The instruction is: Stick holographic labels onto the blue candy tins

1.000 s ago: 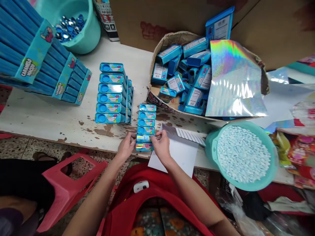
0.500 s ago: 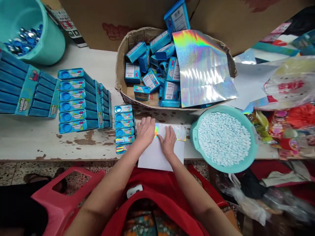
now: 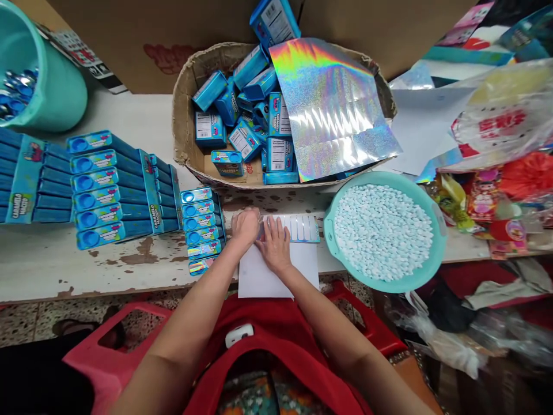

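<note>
A white sheet (image 3: 263, 276) with a shiny holographic strip (image 3: 305, 228) along its far part lies at the table's front edge. My right hand (image 3: 276, 245) rests on the sheet and strip with its fingers spread. My left hand (image 3: 245, 227) is closed at the strip's left end; what it grips there is too small to make out. Just left of it stands a row of small blue boxes (image 3: 203, 222), the nearest two with shiny strips on their ends.
Behind is a cardboard box (image 3: 185, 138) of blue boxes, with a holographic sheet (image 3: 332, 115) across it. A basin (image 3: 330, 233) of white pieces stands right. Stacked blue packs (image 3: 129, 190) and a bucket (image 3: 64, 95) are left. A pink stool (image 3: 103, 357) is below.
The view has shifted, so most things sit further left. My left hand has closed more at the strip's left end, and my right hand has moved left along the strip.
</note>
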The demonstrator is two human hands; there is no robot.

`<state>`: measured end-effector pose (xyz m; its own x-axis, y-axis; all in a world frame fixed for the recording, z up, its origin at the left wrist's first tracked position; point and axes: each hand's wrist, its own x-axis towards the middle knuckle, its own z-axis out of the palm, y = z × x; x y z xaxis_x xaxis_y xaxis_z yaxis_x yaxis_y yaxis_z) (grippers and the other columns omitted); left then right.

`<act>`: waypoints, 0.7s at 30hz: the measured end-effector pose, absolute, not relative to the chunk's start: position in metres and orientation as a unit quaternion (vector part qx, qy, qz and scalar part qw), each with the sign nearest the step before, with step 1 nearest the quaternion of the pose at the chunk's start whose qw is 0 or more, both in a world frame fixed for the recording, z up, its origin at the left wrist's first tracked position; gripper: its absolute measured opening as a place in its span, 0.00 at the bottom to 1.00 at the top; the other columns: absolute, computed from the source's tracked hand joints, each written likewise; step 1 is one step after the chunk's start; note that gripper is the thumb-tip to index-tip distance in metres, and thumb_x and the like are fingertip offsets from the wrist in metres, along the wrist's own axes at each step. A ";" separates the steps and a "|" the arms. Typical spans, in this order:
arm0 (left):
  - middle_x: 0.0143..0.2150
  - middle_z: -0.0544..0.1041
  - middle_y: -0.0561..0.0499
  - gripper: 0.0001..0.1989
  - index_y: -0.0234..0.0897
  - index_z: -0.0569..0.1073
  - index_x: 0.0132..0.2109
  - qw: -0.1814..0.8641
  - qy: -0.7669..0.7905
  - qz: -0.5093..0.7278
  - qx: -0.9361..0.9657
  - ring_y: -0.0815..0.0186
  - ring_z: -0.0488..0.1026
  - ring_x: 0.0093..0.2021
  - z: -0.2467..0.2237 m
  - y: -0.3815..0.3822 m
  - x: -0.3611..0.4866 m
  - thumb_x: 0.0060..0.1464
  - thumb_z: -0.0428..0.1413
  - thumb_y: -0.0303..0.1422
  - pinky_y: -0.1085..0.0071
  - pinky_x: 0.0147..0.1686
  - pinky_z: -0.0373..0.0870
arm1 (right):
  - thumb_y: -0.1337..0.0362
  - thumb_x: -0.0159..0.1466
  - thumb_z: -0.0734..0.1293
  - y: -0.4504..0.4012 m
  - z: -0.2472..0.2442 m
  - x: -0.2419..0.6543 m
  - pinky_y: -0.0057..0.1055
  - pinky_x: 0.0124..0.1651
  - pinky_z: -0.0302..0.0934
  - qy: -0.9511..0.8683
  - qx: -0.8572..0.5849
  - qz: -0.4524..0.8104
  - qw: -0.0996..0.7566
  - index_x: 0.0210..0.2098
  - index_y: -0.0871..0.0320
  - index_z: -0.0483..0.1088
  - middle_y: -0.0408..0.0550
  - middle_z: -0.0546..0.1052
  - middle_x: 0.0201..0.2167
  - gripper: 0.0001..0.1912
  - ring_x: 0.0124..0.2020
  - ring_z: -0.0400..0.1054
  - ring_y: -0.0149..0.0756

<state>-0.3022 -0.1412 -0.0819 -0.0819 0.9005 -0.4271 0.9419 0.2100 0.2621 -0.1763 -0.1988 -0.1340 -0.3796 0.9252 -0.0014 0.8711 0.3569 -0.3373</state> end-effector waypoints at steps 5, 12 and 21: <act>0.40 0.76 0.39 0.12 0.35 0.75 0.40 0.270 0.739 -0.034 0.616 0.54 0.72 0.42 -0.094 -0.143 -0.304 0.55 0.46 0.27 0.60 0.42 0.63 | 0.62 0.66 0.59 -0.205 -0.084 -0.146 0.41 0.53 0.55 -0.825 -0.519 0.166 0.153 0.41 0.58 0.69 0.54 0.74 0.46 0.10 0.52 0.64 0.42; 0.55 0.68 0.44 0.19 0.42 0.67 0.56 0.427 0.645 0.272 0.573 0.58 0.62 0.57 -0.040 -0.158 -0.319 0.61 0.43 0.39 0.61 0.53 0.60 | 0.60 0.64 0.62 -0.184 0.020 -0.128 0.28 0.34 0.58 -0.766 -0.552 0.267 0.195 0.30 0.56 0.66 0.44 0.71 0.28 0.08 0.30 0.66 0.32; 0.22 0.70 0.54 0.17 0.36 0.71 0.29 0.590 0.591 0.301 0.461 0.70 0.66 0.24 -0.007 -0.229 -0.359 0.57 0.46 0.41 0.75 0.27 0.62 | 0.54 0.60 0.65 -0.192 0.019 -0.183 0.27 0.28 0.57 -0.657 -0.556 0.482 0.163 0.28 0.57 0.67 0.42 0.72 0.24 0.13 0.24 0.63 0.31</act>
<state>-0.3594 -0.2293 -0.0066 0.1207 0.8996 -0.4197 0.1907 0.3939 0.8992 -0.1825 -0.1921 0.0191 -0.3283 0.8878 -0.3226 0.5742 -0.0836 -0.8144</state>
